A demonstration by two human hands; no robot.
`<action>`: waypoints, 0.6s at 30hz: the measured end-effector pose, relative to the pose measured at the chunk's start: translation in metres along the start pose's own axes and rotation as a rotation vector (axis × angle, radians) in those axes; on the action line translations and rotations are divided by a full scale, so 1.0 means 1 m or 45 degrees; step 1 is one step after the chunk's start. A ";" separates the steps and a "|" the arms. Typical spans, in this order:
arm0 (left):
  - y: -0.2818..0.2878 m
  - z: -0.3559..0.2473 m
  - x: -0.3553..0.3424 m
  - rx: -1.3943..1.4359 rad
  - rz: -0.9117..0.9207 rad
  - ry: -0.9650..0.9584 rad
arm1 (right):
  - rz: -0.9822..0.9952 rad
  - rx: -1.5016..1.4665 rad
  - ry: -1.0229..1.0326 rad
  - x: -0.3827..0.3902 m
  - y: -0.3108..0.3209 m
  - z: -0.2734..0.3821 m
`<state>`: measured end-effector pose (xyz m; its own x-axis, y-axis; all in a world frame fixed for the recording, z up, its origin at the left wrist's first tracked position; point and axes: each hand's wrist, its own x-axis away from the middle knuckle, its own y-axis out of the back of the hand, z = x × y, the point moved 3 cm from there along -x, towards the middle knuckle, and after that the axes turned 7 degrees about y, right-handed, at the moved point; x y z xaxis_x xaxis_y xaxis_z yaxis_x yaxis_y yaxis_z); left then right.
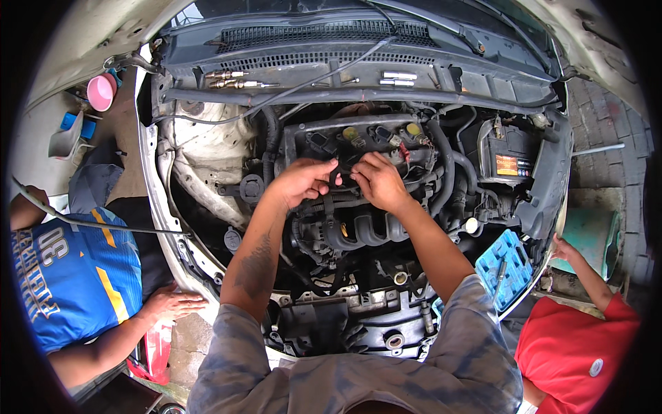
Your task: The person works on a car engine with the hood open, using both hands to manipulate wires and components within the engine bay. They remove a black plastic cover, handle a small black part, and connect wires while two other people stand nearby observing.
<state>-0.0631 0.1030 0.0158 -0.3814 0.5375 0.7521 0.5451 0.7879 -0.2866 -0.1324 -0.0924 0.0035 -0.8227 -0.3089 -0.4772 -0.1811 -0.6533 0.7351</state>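
Both my hands are over the middle of the car engine [369,231], close together, just in front of the ignition coils. My left hand [303,183] pinches a thin black strip [336,174] between thumb and fingers; its exact kind is not clear. A few centimetres to the right, my right hand [380,181] has its fingers curled in toward the same spot, and what they grip is hidden. Behind the hands sit a yellow-topped ignition coil [353,136] and another yellow-topped coil [414,130], with a small red connector [405,152] beside the right hand.
Spark plugs [234,83] and metal sockets [398,79] lie on the cowl ledge. At right are the battery [509,157] and an open blue tool case [502,265]. A person in blue [89,269] leans at left; another in red [576,352] stands at right. A cable crosses the bay.
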 end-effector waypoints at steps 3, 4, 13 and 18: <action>0.009 -0.032 -0.015 -0.181 0.006 -0.024 | -0.061 -0.093 -0.126 0.004 0.000 -0.004; 0.011 -0.047 -0.019 -0.352 0.001 -0.049 | -0.069 -0.105 -0.163 0.006 -0.001 -0.005; -0.016 -0.008 -0.019 -1.239 -0.652 -1.434 | -0.030 -0.351 -0.621 0.009 -0.006 -0.023; -0.036 0.030 -0.011 -1.367 -0.827 -1.731 | 0.096 -0.584 -0.821 0.004 -0.006 -0.028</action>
<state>-0.1005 0.0774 -0.0002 -0.6674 0.5359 -0.5170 0.0596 0.7305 0.6803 -0.1195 -0.1092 -0.0160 -0.9991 0.0060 0.0417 0.0118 -0.9094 0.4157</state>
